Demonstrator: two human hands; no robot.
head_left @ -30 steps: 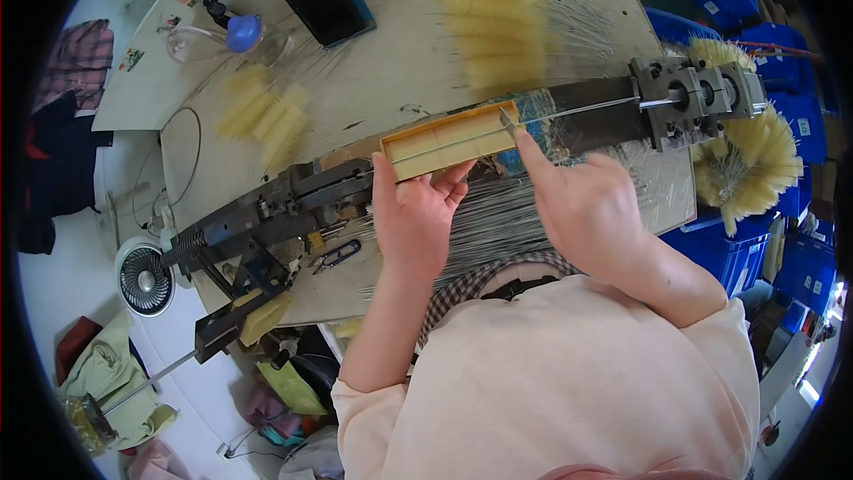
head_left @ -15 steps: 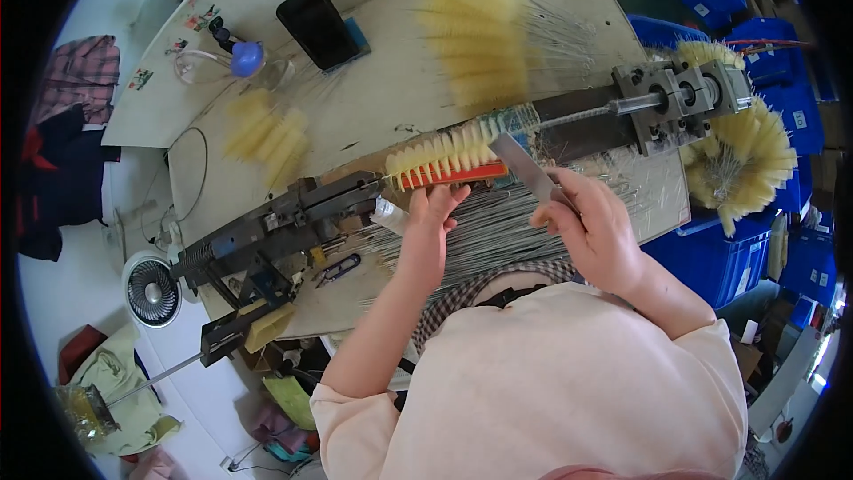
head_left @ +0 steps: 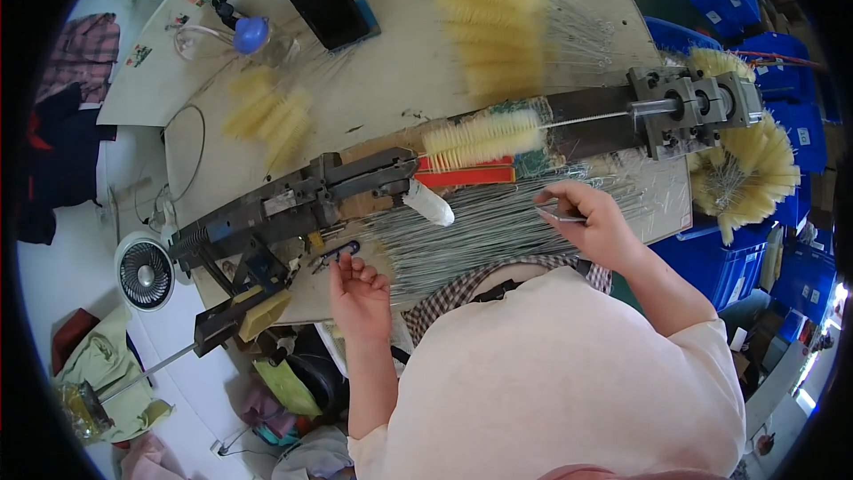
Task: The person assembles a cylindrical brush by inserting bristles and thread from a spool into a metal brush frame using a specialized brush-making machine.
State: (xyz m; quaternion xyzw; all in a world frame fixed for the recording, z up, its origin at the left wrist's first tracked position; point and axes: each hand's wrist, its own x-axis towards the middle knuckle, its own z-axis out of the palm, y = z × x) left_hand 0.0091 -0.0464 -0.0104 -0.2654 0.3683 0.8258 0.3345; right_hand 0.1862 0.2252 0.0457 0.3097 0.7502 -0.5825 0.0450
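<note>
My left hand (head_left: 362, 298) is palm up with loosely curled fingers, and nothing shows in it. Its fingertips are close to a small blue-handled tool (head_left: 342, 254) below the machine's black metal clamp arm (head_left: 364, 173). In my right hand (head_left: 591, 222) is a flat metal blade (head_left: 560, 214), seen nearly edge-on above a pile of thin wires (head_left: 498, 236). A pale yellow bristle brush (head_left: 484, 140) stretches between the clamp arm and the spindle block (head_left: 684, 111), its twisted wire reaching the spindle. Below the bristles lies a red bar (head_left: 471, 176).
A white-wrapped handle (head_left: 431, 204) juts from the clamp arm toward me. Finished-looking yellow brushes (head_left: 493, 27) lie at the back, with a smaller bunch (head_left: 267, 116) farther left. A phone (head_left: 326, 4) stands behind. Blue crates (head_left: 729, 262) are at the right, a fan (head_left: 145, 273) at the left.
My left hand has left the brush and moved left and nearer to me. My right hand has drawn the blade off the bristles, toward me. The bristles look fuller and denser now.
</note>
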